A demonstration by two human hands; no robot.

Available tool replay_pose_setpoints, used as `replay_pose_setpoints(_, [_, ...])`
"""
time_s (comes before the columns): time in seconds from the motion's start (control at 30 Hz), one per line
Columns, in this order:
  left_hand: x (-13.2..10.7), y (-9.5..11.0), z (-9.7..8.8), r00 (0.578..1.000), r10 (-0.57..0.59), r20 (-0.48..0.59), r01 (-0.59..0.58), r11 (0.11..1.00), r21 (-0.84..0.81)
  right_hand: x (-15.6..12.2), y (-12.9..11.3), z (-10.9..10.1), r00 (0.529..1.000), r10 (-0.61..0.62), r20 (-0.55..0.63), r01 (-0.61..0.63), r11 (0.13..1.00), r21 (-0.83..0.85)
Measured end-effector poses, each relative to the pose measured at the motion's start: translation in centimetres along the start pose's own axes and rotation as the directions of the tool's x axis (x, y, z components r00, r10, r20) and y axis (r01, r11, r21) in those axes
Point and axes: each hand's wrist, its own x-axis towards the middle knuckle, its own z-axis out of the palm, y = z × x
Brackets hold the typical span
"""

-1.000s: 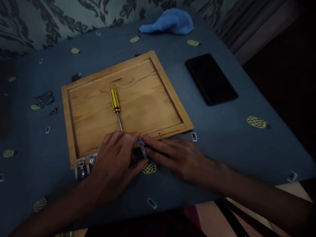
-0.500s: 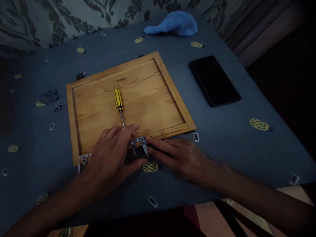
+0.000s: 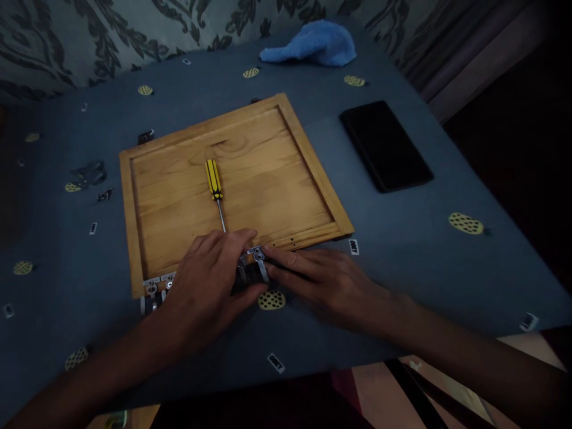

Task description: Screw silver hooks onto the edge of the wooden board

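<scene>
A framed wooden panel (image 3: 241, 173) lies flat, with metal fittings along its near edge. My left hand (image 3: 208, 283) curves over this edge, its thumb below, closed around a metal fitting (image 3: 258, 255) with a dark part beneath it. My right hand (image 3: 328, 283) grips the fitting's right end, index finger pressed on top and another finger lower; its thumb is hidden. Farther left on the edge is a second metal fitting (image 3: 152, 288), partly covered by my left hand. On the panel rests a screwdriver (image 3: 213, 179) with a yellow and black handle, its tip hidden behind my left fingers.
Right of the panel lies a dark phone or tablet (image 3: 386, 146). A blue cloth (image 3: 313, 44) is crumpled at the back. Small dark pieces (image 3: 106, 194) lie on the patterned tablecloth (image 3: 447, 286) at left. Black hardware (image 3: 145, 137) shows at the panel's far edge.
My left hand has shifted slightly right along the edge, uncovering more of the left fitting and a screw head. My right hand stays at the same place on the fitting.
</scene>
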Motion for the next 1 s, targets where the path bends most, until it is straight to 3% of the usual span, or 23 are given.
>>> replay_pose_setpoints(0.27, [0.1,0.1,0.3,1.0,-0.006,0.008,0.006,1.0,-0.001,-0.1,0.0,0.0,0.999,0.015,0.048,-0.015,1.0,-0.011])
replay_pose_setpoints(0.67, [0.1,0.1,0.2,1.0,0.003,0.004,-0.002,1.0,-0.01,0.1,0.0,0.0,1.0,0.006,0.015,-0.006,0.999,-0.036])
replay_pose_setpoints(0.8, [0.3,-0.5,-0.9,0.999,-0.044,-0.025,0.042,0.998,-0.055,0.0,-0.1,0.0,1.0,0.021,0.014,-0.021,1.0,-0.015])
replay_pose_setpoints(1.0, [1.4,-3.4,-4.0,0.964,-0.183,-0.191,0.157,0.977,-0.145,-0.1,-0.1,0.4,0.999,0.0,-0.032,0.001,1.0,0.024])
